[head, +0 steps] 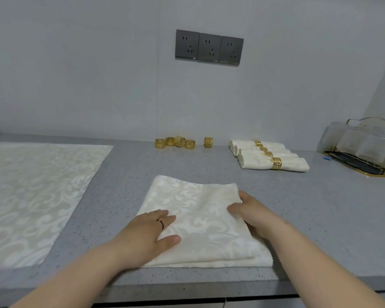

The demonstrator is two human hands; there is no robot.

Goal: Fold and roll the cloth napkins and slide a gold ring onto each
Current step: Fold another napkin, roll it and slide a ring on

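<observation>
The only marking I can find from here is a small blue mark at the bottom of the left of three dark wall sockets, too small to read. The gold rings carry a cut-out key pattern, not lettering.

My left hand lies flat on the near-left part of the folded napkin, fingers straight and together, thumb spread toward the middle. There is a thin finger ring on it. My right hand is at the napkin's right edge, thumb on top of the cloth and fingers curled at the fold, gripping that edge. Whether the fingertips reach underneath I cannot tell.

The folded napkin is cream with a pale scroll weave, in layers that show along its near edge. It sits on the grey speckled counter near the front edge. A flat open napkin lies well to its left. Five loose gold rings stand by the wall, and finished rolled napkins, each in a ring, lie side by side at the back right, near a tray of glasses.
</observation>
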